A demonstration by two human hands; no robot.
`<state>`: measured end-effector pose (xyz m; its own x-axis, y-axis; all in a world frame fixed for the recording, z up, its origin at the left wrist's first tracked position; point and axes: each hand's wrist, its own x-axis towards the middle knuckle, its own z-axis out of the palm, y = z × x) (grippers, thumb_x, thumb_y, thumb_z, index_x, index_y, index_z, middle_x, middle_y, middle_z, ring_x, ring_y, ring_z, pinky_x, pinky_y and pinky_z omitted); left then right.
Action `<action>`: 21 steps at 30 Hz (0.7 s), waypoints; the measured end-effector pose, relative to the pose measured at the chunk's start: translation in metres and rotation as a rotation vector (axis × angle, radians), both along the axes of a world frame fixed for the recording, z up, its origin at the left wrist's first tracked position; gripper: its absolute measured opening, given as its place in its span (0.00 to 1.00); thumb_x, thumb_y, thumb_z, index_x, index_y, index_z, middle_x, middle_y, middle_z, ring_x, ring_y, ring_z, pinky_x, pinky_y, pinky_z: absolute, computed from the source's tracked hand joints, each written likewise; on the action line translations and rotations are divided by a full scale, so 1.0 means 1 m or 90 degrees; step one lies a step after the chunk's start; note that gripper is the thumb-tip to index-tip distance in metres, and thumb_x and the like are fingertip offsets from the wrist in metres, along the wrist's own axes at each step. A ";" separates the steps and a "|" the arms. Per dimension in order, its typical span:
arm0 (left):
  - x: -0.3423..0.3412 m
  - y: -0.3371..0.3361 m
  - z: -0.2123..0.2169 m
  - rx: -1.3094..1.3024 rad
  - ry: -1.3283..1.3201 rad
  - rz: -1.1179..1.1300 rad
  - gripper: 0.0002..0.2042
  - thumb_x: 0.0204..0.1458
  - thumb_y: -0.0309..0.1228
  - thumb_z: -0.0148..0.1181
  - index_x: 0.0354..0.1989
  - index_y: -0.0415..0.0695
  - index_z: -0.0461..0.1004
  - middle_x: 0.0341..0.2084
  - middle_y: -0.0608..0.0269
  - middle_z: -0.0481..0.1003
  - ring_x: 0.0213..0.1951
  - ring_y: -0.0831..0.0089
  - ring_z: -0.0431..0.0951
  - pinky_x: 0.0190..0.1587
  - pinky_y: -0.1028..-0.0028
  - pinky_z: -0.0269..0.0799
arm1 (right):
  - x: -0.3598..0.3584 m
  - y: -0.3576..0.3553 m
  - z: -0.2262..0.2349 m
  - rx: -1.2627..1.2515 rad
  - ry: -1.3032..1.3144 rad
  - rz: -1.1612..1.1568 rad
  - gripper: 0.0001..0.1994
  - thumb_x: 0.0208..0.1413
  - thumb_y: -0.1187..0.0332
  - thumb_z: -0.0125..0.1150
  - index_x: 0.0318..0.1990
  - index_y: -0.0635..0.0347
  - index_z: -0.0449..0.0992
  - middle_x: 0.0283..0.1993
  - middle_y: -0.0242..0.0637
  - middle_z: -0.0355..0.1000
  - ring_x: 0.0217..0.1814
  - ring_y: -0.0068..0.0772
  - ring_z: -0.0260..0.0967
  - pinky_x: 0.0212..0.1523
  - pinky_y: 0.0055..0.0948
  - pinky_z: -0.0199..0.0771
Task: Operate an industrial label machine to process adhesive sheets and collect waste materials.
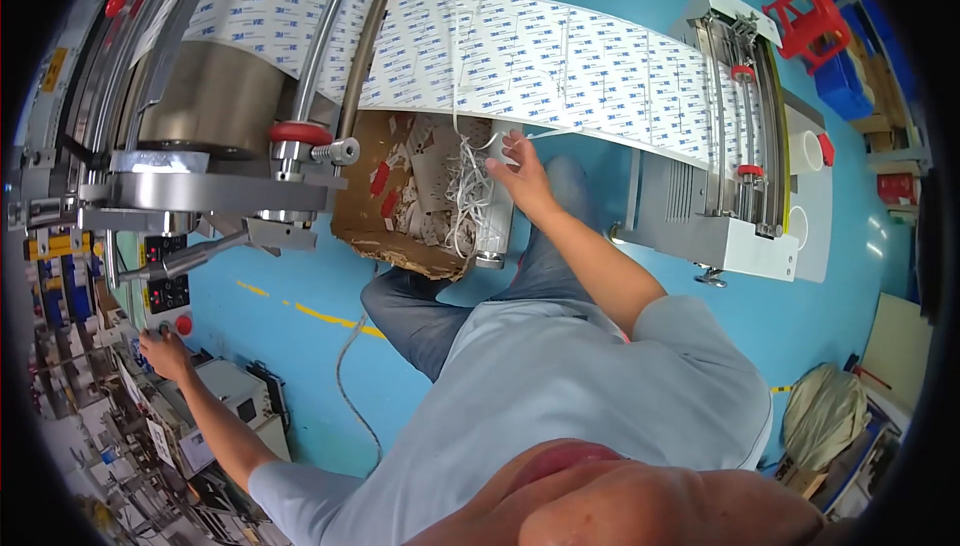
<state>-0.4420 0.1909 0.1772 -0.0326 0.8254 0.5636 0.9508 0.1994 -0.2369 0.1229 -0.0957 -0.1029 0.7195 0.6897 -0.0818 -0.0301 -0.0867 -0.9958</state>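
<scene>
I see right hand [525, 181] loosely open beside the white strip tangle [468, 196] | blue-printed white web [610, 71] spans the machine, near edge just beyond it | torn-rimmed cardboard box [400, 254] left | left hand [165, 354] by red push-button [183, 324], grip I can't tell | blue floor [720, 316] opens rightward

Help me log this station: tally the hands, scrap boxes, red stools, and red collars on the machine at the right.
Hands: 2 (left hand, right hand)
Scrap box: 1
Red stool: 1
Red collars: 2
Total: 6
</scene>
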 end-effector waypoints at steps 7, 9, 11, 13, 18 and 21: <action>-0.021 0.000 -0.009 -0.010 0.011 -0.102 0.29 0.50 0.41 0.55 0.59 0.40 0.57 0.52 0.45 0.63 0.54 0.51 0.63 0.52 0.61 0.64 | 0.000 -0.017 -0.020 0.152 0.142 -0.059 0.10 0.51 0.69 0.62 0.40 0.59 0.71 0.29 0.24 0.66 0.31 0.16 0.60 0.34 0.18 0.62; -0.018 0.001 -0.011 0.016 -0.044 -0.103 0.29 0.51 0.42 0.54 0.60 0.43 0.57 0.52 0.44 0.63 0.52 0.50 0.66 0.51 0.61 0.65 | -0.002 -0.034 -0.026 0.132 0.177 -0.113 0.12 0.52 0.70 0.60 0.43 0.59 0.68 0.36 0.27 0.66 0.38 0.18 0.61 0.41 0.18 0.63; -0.014 0.000 -0.011 0.021 -0.050 -0.114 0.29 0.51 0.42 0.54 0.60 0.44 0.57 0.52 0.44 0.63 0.51 0.50 0.67 0.51 0.61 0.65 | -0.004 -0.043 -0.030 0.158 0.201 -0.208 0.16 0.53 0.71 0.59 0.47 0.60 0.65 0.42 0.31 0.65 0.43 0.21 0.61 0.47 0.21 0.62; -0.009 -0.001 -0.009 0.026 -0.051 -0.091 0.28 0.51 0.42 0.54 0.60 0.45 0.57 0.52 0.45 0.63 0.52 0.50 0.67 0.50 0.61 0.65 | -0.001 -0.042 -0.031 0.134 0.208 -0.299 0.20 0.53 0.71 0.59 0.51 0.60 0.59 0.46 0.34 0.62 0.47 0.25 0.60 0.51 0.24 0.60; -0.007 -0.005 -0.006 0.011 -0.077 -0.074 0.27 0.51 0.39 0.54 0.59 0.47 0.58 0.52 0.48 0.64 0.50 0.51 0.68 0.49 0.62 0.66 | 0.022 -0.017 -0.010 0.257 0.215 -0.015 0.32 0.49 0.73 0.59 0.62 0.60 0.51 0.61 0.45 0.56 0.63 0.37 0.53 0.63 0.32 0.49; -0.009 -0.005 -0.007 0.031 -0.071 -0.095 0.27 0.50 0.38 0.54 0.59 0.47 0.58 0.51 0.49 0.64 0.49 0.51 0.69 0.48 0.62 0.67 | 0.024 0.009 0.003 0.330 0.218 0.139 0.35 0.46 0.74 0.60 0.63 0.63 0.50 0.64 0.48 0.54 0.67 0.41 0.50 0.66 0.35 0.45</action>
<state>-0.4507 0.1861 0.1706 0.0229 0.7979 0.6023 0.9906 0.0631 -0.1213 0.1468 -0.0871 -0.0995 0.5513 0.8282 0.1008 -0.3886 0.3619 -0.8473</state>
